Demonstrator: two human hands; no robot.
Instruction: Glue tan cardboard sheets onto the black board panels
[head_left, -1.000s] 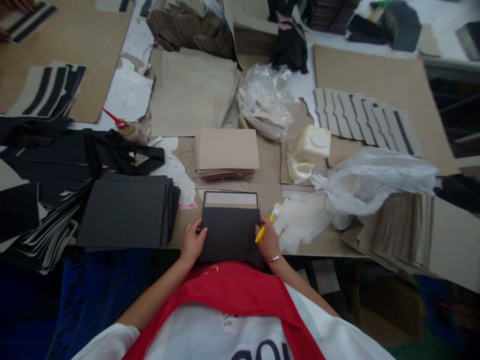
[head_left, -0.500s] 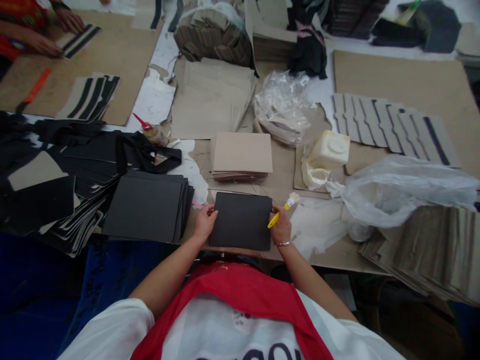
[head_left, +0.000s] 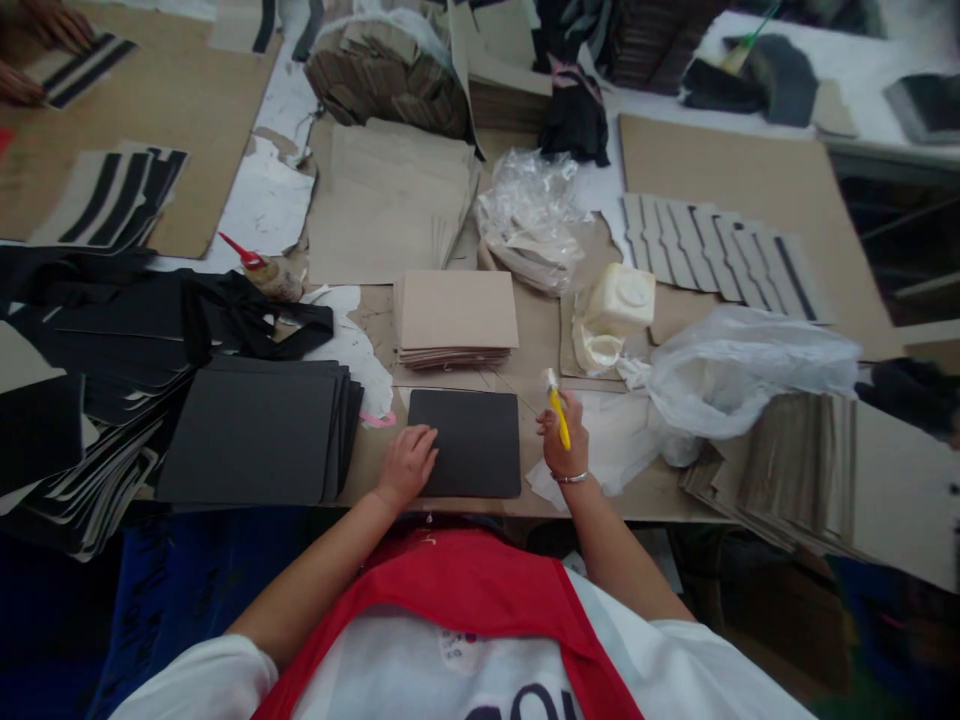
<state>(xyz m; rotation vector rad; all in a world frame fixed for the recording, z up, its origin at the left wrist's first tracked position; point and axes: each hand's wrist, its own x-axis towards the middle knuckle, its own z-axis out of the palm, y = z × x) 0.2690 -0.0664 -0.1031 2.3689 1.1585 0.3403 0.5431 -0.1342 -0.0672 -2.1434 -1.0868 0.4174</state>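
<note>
A black rectangular sheet (head_left: 476, 445) with rounded corners lies flat at the table's front edge. My left hand (head_left: 407, 462) rests on the sheet's left part, fingers stretched out over its surface. To the right of the sheet, my right hand (head_left: 564, 440) is closed around a yellow-handled paintbrush (head_left: 558, 412), bristles pointing away from me. Just beyond the sheet sits a stack of beige boards (head_left: 457, 315). A cream-coloured plastic container (head_left: 622, 300) with a cut-open side stands past my right hand; its contents cannot be made out clearly.
Left of me are a pile of black sheets (head_left: 251, 430) and a red-nozzled bottle (head_left: 262, 272). A clear plastic bag (head_left: 750, 370) and stacked grey boards (head_left: 780, 470) lie at right. Another person's hands (head_left: 56, 25) work at the far left.
My right hand has let go of the sheet's right edge and moved away, brush now pointing forward. My left hand has shifted onto the sheet's surface. The camera view has swung right.
</note>
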